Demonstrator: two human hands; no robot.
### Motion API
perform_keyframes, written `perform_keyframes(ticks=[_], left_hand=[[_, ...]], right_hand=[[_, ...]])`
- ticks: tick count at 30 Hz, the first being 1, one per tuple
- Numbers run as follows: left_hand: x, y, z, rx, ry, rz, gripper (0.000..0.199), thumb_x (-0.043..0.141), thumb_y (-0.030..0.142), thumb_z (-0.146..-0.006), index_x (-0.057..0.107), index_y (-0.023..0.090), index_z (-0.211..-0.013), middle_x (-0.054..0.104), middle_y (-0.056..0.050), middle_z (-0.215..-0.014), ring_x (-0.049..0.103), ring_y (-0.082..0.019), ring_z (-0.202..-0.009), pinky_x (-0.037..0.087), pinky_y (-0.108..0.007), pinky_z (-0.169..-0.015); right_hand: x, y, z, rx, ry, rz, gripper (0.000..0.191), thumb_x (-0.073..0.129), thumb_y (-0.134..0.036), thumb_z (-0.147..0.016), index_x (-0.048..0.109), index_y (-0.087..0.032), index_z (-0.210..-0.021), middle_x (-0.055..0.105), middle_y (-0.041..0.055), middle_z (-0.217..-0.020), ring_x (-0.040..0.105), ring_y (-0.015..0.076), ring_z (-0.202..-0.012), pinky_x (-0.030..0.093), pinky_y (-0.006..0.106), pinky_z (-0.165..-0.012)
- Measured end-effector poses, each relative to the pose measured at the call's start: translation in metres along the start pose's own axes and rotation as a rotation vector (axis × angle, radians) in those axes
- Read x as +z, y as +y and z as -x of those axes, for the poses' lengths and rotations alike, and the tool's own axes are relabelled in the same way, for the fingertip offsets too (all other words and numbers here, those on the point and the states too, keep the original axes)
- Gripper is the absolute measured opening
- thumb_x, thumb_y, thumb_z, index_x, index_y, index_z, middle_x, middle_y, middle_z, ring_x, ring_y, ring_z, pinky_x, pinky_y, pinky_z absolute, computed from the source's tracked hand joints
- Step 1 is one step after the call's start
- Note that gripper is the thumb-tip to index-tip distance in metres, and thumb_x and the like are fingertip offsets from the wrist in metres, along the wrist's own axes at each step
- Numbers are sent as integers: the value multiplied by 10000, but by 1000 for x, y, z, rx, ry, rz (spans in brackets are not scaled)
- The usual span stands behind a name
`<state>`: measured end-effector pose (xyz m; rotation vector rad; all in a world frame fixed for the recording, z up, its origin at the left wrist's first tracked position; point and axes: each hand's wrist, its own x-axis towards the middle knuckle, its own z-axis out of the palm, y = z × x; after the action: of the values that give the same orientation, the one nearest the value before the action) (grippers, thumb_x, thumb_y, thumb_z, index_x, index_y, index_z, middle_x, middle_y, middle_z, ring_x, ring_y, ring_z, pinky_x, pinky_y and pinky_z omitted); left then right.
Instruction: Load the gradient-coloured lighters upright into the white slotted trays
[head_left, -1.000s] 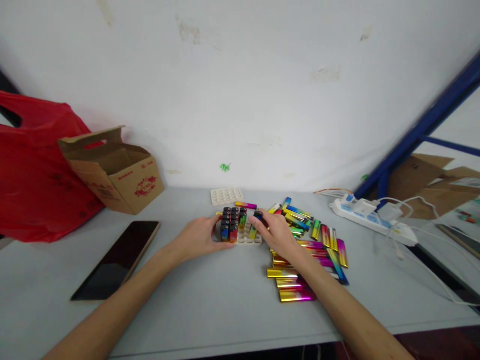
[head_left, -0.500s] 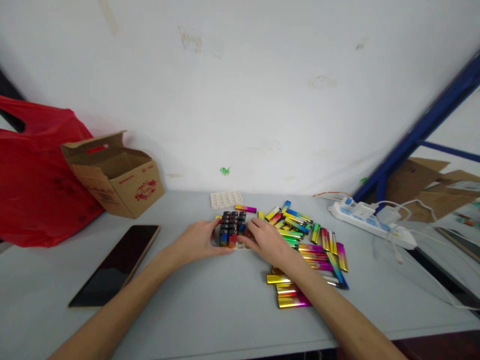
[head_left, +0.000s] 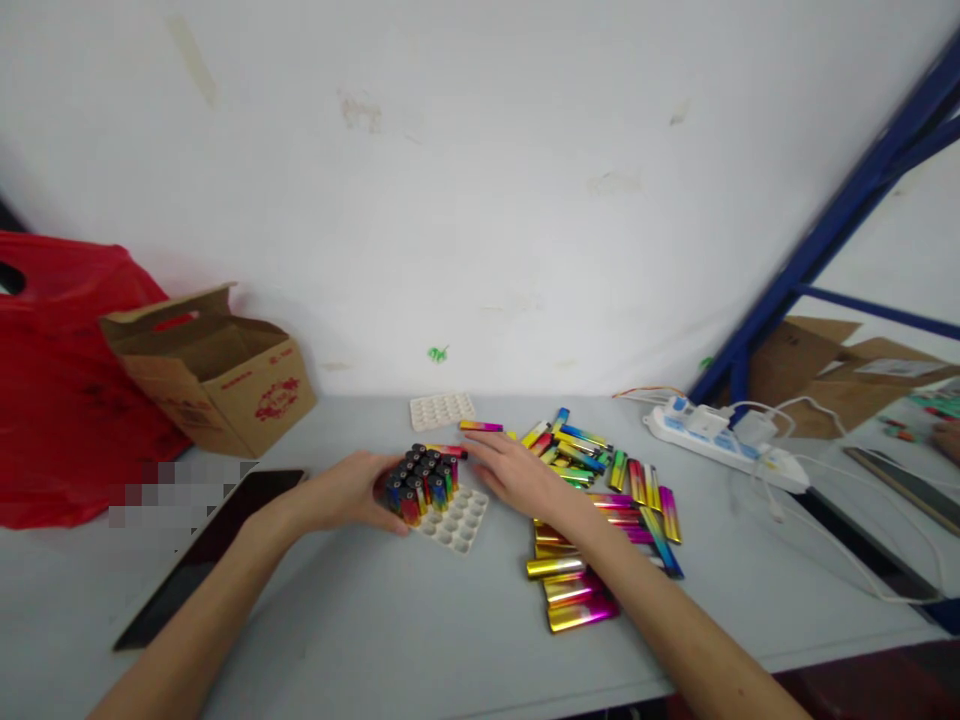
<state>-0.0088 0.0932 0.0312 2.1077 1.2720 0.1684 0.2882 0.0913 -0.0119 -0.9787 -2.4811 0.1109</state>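
**Left hand on a tray of lighters, right hand with fingers spread out**

So the left hand [head_left: 364,492] is grasping the left end of a pale tray [head_left: 461,522], thumb on the near side, the other fingers partly hidden behind the bunch. The tray sits on the counter [head_left: 375,620] between the two hands, at an angle. Right by the left hand there's a tight cluster of lighters [head_left: 427,478] standing up in it, black tops up, shiny multicoloured bodies below. Round hollows show on the side toward the right hand.

The right hand [head_left: 510,470] isn't gripping anything visible, fingers loosely stretched out just past the tray. A red lighter [head_left: 448,450] lies behind the cluster, black end right by those fingertips; can't tell if they're touching. Just beyond the fingers is a pink and yellow lighter [head_left: 481,427], and a second tray [head_left: 442,411] sits a bit farther back.

Big loose pile of lighters [head_left: 615,503] under and to the right of the right forearm, all lying flat. Well off to the right of that hand, a white power strip [head_left: 772,462] with plugs in it. Out left of the left hand: a dark tablet [head_left: 216,545] partly behind the forearm, a cardboard box [head_left: 251,395] and a red bag [head_left: 67,380].
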Motion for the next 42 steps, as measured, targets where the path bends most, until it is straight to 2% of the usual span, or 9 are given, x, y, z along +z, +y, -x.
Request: perform_keyframes(ticks=[7,12,16,19,21,26,31,36,42], left_hand=[[0,-2,0,2,-28,-82,539,875,555,-642,747,203,-1030,790,-21,-913,664,-265,-808,443,-307,-679],[1,-2,2,52,13,-98,472,859,553,-666,741,234,-993,786,-7,-833,695,-271,-756,471,-317,-637],[3,0,2,94,29,-97,454,864,514,-674,743,261,-1031,831,-27,-955,752,-301,-849,545,-335,-716],[9,6,1,65,70,-157,538,864,531,-689,732,237,-1119,831,-71,-1044,767,-332,-914,563,-369,-794],[16,11,-1,14,129,-223,619,857,588,-696,714,222,-1174,819,-110,-1099,767,-362,-976,563,-389,-830],[34,21,-10,-84,240,-290,691,749,721,-782,663,224,-1254,807,-129,-1080,773,-352,-964,532,-363,-756],[40,20,-15,-52,284,-324,682,716,768,-803,676,208,-1191,799,-128,-1058,759,-349,-964,515,-371,-766],[38,21,-20,-1,281,-278,597,732,706,-814,689,193,-1117,807,-126,-1069,754,-352,-962,520,-382,-764],[40,18,-25,38,272,-259,593,721,719,-805,686,213,-1112,806,-90,-1006,744,-318,-890,505,-363,-742]], right_hand=[[-8,-28,-52,27,-230,148,257,590,-118,-1042,685,-142,-1279,749,152,-1234,700,261,-1190,547,383,-1061],[-7,-33,-66,114,-307,235,258,572,-128,-1041,700,-191,-1257,716,143,-1252,693,260,-1156,571,372,-984],[-20,-6,-49,287,-96,22,250,534,-187,-1091,729,-156,-1244,722,154,-1218,714,223,-1038,564,368,-962],[-38,22,-26,401,183,-319,237,714,-312,-996,770,-165,-1174,772,121,-1124,710,235,-1033,554,388,-962],[-50,35,-12,496,339,-653,327,817,-422,-888,769,-183,-1106,787,68,-986,704,210,-873,565,370,-853],[-61,35,6,624,632,-1196,479,952,-512,-703,736,-215,-1009,768,32,-975,689,173,-883,545,304,-796],[-46,14,9,561,437,-1289,497,870,-610,-798,659,-230,-1038,694,-13,-902,651,139,-739,549,289,-692],[-34,-5,6,521,237,-1353,547,761,-718,-858,519,-274,-1066,539,-91,-730,374,94,-532,311,216,-488],[-30,-10,0,640,198,-1278,700,543,-913,-868,484,-233,-716,304,-88,-597,242,93,-516,185,254,-505]])
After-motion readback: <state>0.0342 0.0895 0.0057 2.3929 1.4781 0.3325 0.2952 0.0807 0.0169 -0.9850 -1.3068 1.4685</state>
